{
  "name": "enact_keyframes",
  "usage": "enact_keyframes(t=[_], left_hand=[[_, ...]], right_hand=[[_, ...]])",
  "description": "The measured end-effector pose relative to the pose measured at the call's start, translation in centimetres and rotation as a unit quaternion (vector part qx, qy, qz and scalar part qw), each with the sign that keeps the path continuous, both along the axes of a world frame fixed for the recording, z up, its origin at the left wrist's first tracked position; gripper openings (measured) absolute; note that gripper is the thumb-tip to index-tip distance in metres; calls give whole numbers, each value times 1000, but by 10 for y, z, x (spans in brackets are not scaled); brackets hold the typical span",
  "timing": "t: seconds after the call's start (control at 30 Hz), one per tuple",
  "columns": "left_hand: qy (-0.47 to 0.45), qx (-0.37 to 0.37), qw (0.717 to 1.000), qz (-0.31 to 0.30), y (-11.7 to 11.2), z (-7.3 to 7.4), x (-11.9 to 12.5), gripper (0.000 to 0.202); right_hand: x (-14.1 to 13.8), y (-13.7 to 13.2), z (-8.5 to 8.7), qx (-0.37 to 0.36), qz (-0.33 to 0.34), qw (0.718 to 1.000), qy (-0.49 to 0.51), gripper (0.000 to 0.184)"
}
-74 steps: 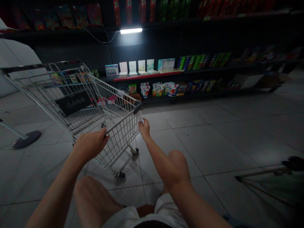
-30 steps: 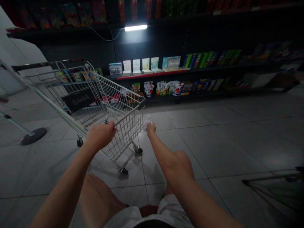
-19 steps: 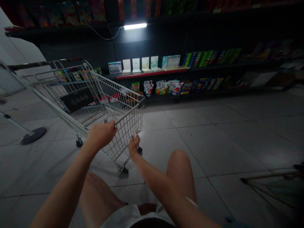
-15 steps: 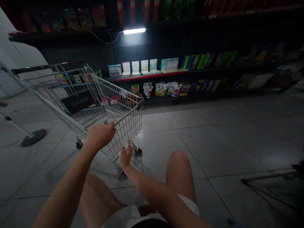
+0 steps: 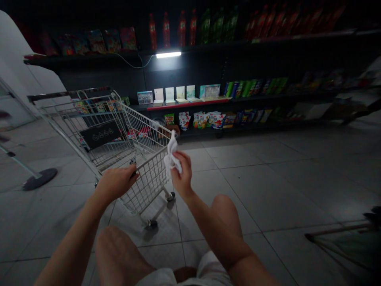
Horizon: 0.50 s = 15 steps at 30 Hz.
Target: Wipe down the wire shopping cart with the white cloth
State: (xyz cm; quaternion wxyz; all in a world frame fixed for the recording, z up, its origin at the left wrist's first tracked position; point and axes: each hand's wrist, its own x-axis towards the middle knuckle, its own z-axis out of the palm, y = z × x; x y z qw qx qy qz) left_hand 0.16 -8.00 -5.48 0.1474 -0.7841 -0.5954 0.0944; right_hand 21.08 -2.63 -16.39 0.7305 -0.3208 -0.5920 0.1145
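Observation:
A metal wire shopping cart (image 5: 149, 174) stands in front of me to the left, its front end turned toward me. My left hand (image 5: 116, 182) grips the top rim of the cart's front, fingers wrapped over it. A crumpled white cloth (image 5: 172, 153) is pinched in my right hand (image 5: 183, 172) at the cart's right front corner. The cloth's upper end lies against that corner. Two front casters (image 5: 151, 224) of the cart show below. A black panel (image 5: 101, 135) with pale round marks hangs inside the basket.
Dark shelves hold red bottles (image 5: 182, 29), boxed goods (image 5: 210, 92) and snack bags (image 5: 217, 120) beyond the cart. A lit tube lamp (image 5: 168, 55) hangs under a shelf. A post with a round base (image 5: 40, 178) stands left; a folding frame (image 5: 336, 230) lies right. Tiled floor spreads between.
My right hand has risen with the white cloth from low by the front wheels to the cart's top corner. My left hand stays on the rim. The view has tilted up slightly.

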Motion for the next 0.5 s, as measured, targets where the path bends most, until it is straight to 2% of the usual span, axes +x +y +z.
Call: enact_keyframes(t=[0.07, 0.13, 0.23, 0.33, 0.37, 0.4, 0.47, 0.5], left_hand=[[-8, -8, 1000, -6, -5, 0, -6, 34], [-14, -14, 1000, -9, -10, 0, -13, 35], [-21, -16, 1000, -13, -17, -2, -26, 36], [-26, -20, 999, -20, -21, -3, -36, 39], [-27, -22, 999, -19, -21, -3, -38, 39], [-26, -24, 999, -18, -22, -4, -39, 40], [-25, -24, 999, -18, -21, -4, -41, 40], [-26, -22, 999, -20, -21, -4, -42, 41]], right_hand=[[25, 32, 25, 58, -72, 994, -50, 37], [42, 64, 42, 70, -78, 987, -126, 36], [46, 109, 64, 53, 13, 953, -297, 33], [25, 152, 80, -24, 122, 888, -443, 22], [14, 164, 82, -76, 135, 882, -445, 13], [3, 174, 81, -131, 130, 891, -415, 4], [-19, 187, 73, -217, 83, 928, -292, 17], [-27, 190, 66, -234, 52, 945, -224, 23]])
